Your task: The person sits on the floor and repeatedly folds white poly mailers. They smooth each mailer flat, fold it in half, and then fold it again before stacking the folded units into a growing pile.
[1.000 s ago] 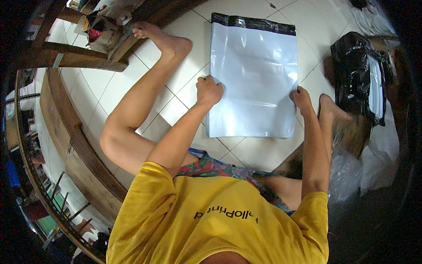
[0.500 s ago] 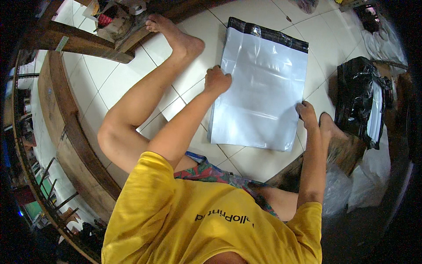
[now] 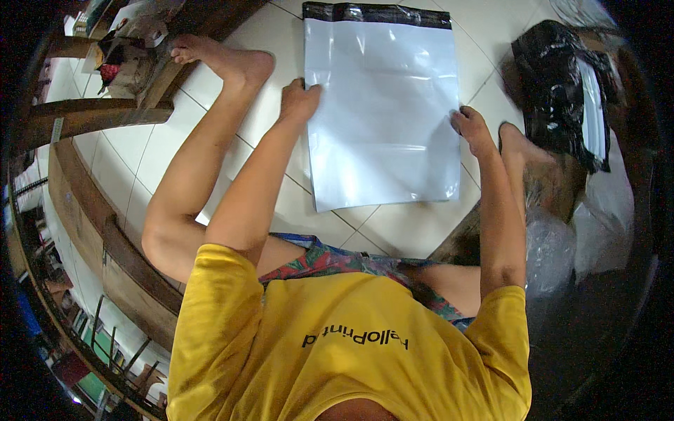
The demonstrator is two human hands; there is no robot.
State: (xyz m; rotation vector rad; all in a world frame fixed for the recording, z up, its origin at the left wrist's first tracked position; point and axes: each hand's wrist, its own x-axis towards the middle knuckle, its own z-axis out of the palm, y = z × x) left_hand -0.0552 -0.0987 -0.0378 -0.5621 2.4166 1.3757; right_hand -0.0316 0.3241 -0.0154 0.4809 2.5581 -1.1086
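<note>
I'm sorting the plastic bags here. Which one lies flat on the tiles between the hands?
The white mailer bag with the black strip along its far edge, held by left hand and right hand. The black bag sits crumpled at right.

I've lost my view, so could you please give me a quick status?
Left hand and right hand on white mailer bag edges. Bag flat on tile. Nothing on it.

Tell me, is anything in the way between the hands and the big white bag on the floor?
No, nothing visible is. The left hand rests on the left edge of the white bag, and the right hand on its right edge. The bag lies flat on the tiled floor.
</note>
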